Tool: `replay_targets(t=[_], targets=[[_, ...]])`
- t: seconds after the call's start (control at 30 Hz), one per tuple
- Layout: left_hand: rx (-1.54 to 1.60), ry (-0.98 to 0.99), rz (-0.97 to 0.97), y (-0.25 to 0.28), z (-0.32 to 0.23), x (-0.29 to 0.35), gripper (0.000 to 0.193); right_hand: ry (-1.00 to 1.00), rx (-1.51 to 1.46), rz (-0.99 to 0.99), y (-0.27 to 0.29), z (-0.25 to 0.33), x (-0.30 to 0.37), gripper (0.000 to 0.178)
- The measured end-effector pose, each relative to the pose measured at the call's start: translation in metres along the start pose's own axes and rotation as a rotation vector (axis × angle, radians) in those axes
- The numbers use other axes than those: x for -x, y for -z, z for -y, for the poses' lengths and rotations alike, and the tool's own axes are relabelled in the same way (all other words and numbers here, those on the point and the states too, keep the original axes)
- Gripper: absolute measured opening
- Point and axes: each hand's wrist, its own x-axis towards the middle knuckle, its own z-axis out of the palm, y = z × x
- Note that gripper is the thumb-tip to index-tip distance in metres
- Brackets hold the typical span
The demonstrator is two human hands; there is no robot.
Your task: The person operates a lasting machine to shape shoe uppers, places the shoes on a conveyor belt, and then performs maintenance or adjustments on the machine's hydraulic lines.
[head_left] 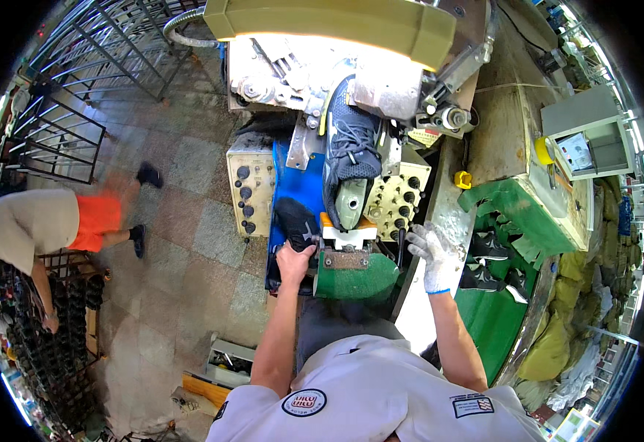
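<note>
A dark grey lace-up sports shoe sits clamped in the machine, toe away from me, with a greenish metal last showing in its opening. Lower and to the left, a black shoe rests over a blue surface. My bare left hand is closed around the near end of that black shoe; some fingers are hidden. On my right hand is a white knit glove; its fingers are spread and hold nothing, beside the green curved guard and the control box.
Cream control boxes with black knobs flank the machine. Several finished shoes lie on a green belt at right. A wooden cabinet stands beyond. At left, another person bends over a rack of dark shoes.
</note>
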Motion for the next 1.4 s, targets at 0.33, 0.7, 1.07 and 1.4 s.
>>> replay_targets(t=[0.33, 0.7, 1.07, 1.4], targets=[[0.135, 0.069, 0.322, 0.238, -0.192, 0.08, 0.042, 0.083, -0.098, 0.288, -0.03, 0.061, 0.054, 0.062], [0.279, -0.008, 0.7, 0.08, -0.271, 0.087, 0.039, -0.256, -0.893, 0.474, -0.013, 0.078, 0.047, 0.044], [0.334, 0.097, 1.37, -0.098, -0.39, 0.146, 0.031, 0.083, -0.426, 0.228, 0.139, 0.074, 0.102, 0.07], [0.121, -0.037, 1.485, -0.233, -0.376, 0.221, 0.04, 0.116, -0.462, -0.098, 0.268, 0.051, 0.126, 0.054]])
